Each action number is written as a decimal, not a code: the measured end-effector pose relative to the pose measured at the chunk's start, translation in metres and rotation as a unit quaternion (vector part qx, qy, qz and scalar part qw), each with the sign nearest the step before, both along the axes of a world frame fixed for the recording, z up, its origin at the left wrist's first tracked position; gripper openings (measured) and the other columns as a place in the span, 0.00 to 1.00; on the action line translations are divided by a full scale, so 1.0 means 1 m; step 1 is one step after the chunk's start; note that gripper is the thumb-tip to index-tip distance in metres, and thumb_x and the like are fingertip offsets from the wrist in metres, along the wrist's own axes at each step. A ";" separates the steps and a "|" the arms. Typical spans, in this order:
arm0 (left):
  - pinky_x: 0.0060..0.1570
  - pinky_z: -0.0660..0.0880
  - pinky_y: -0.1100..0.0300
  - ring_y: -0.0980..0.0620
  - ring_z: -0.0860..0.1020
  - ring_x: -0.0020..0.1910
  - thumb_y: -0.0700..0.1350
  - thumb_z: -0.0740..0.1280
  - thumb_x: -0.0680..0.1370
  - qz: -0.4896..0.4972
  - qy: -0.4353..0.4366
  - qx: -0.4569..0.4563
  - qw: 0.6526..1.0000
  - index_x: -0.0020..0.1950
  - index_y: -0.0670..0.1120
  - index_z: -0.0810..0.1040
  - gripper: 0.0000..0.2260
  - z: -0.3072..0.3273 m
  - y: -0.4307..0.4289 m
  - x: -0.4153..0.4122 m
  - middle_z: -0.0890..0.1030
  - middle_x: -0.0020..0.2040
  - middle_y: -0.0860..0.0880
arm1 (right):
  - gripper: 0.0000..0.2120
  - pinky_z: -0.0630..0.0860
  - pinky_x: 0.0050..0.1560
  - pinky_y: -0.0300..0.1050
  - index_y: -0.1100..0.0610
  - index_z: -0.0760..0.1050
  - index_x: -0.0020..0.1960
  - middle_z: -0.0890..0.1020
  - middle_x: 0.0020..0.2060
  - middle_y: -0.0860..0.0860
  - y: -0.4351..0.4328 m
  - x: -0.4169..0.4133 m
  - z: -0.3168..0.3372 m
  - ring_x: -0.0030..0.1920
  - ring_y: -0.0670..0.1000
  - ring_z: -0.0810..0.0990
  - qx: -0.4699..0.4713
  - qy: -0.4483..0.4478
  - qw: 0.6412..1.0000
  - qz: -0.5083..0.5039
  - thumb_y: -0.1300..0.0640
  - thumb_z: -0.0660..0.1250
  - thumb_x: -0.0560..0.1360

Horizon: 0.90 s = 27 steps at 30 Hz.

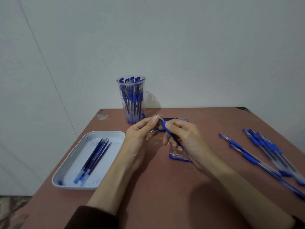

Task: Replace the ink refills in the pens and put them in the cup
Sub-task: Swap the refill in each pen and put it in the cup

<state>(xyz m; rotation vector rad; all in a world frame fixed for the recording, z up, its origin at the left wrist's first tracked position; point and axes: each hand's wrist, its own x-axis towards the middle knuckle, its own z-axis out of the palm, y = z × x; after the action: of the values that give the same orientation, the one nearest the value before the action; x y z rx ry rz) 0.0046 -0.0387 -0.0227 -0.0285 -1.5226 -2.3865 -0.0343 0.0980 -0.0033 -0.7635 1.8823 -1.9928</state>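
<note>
My right hand [183, 138] grips a blue pen [166, 129] by its rubber grip and clear barrel, tip pointing up and away. My left hand [142, 133] pinches the pen's metal tip end between thumb and fingers. A clear plastic cup [132, 100] holding several blue pens stands at the back of the table. Several blue pens [264, 151] lie in a loose pile at the right. A white tray [74, 162] at the left holds several blue refills [94, 156].
A blue pen cap [178, 157] lies on the brown table [165, 195] under my right hand. A flat clear packet with blue refills [175, 120] lies behind my hands. The wall rises just past the table's far edge.
</note>
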 end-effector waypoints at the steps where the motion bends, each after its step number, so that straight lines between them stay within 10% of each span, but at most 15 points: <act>1: 0.63 0.67 0.38 0.43 0.78 0.46 0.47 0.72 0.73 0.000 -0.001 0.000 1.000 0.50 0.43 0.83 0.10 0.000 0.000 0.000 0.82 0.45 0.41 | 0.09 0.61 0.24 0.36 0.60 0.78 0.47 0.78 0.27 0.54 0.000 0.000 -0.001 0.24 0.45 0.66 0.009 0.008 1.000 -0.006 0.59 0.61 0.80; 15: 0.48 0.76 0.55 0.53 0.78 0.34 0.45 0.66 0.73 -0.022 0.000 -0.036 0.999 0.44 0.42 0.82 0.07 0.008 0.004 0.006 0.80 0.34 0.51 | 0.10 0.55 0.22 0.35 0.64 0.74 0.50 0.74 0.25 0.53 0.007 0.002 0.008 0.22 0.43 0.61 -0.045 -0.195 0.971 0.128 0.59 0.58 0.77; 21: 0.55 0.78 0.52 0.47 0.82 0.49 0.43 0.68 0.74 -0.011 -0.038 -0.054 0.998 0.61 0.43 0.78 0.16 0.004 0.010 0.002 0.83 0.54 0.42 | 0.10 0.56 0.23 0.38 0.60 0.78 0.44 0.75 0.27 0.55 0.006 -0.012 0.008 0.23 0.45 0.63 -0.063 -0.120 0.991 0.023 0.60 0.59 0.78; 27: 0.58 0.69 0.68 0.63 0.76 0.54 0.53 0.74 0.71 -0.015 -0.044 -0.545 0.837 0.55 0.53 0.83 0.14 -0.004 0.008 0.004 0.82 0.53 0.58 | 0.05 0.69 0.33 0.41 0.50 0.78 0.43 0.79 0.32 0.47 0.015 -0.032 -0.003 0.31 0.45 0.73 0.064 0.043 0.981 -0.176 0.54 0.66 0.77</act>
<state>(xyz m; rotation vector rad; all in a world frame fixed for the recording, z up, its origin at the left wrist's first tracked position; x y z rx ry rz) 0.0082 -0.0307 -0.0271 -0.1895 -2.6937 -1.2221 -0.0666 0.1130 -0.0063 -0.5168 2.3062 -2.0348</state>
